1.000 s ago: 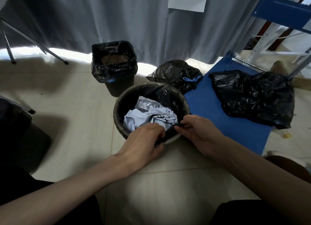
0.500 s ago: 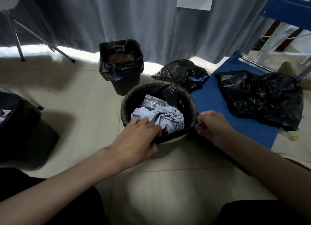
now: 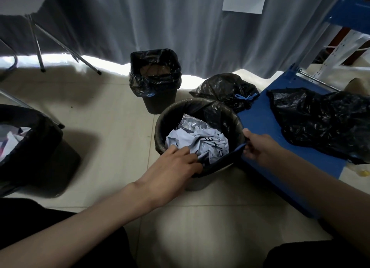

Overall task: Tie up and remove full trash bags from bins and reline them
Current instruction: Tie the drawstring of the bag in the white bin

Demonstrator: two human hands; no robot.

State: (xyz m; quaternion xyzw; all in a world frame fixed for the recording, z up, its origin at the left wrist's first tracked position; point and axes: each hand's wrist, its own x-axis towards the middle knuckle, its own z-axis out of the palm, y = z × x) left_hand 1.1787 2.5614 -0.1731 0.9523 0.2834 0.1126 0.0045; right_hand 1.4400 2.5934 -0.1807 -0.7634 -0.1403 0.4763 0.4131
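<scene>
Head view: my left hand (image 3: 172,163) pinches the near edge of the bin liner (image 3: 218,164) at the round bin (image 3: 200,105), while my right hand (image 3: 258,147), a second ago touching the left at the near rim, now grips the blue drawstring (image 3: 239,147) at the right rim. The hem is thus drawn taut over the crumpled paper (image 3: 198,142). I judge cinching has begun; tying and lifting remain.
</scene>
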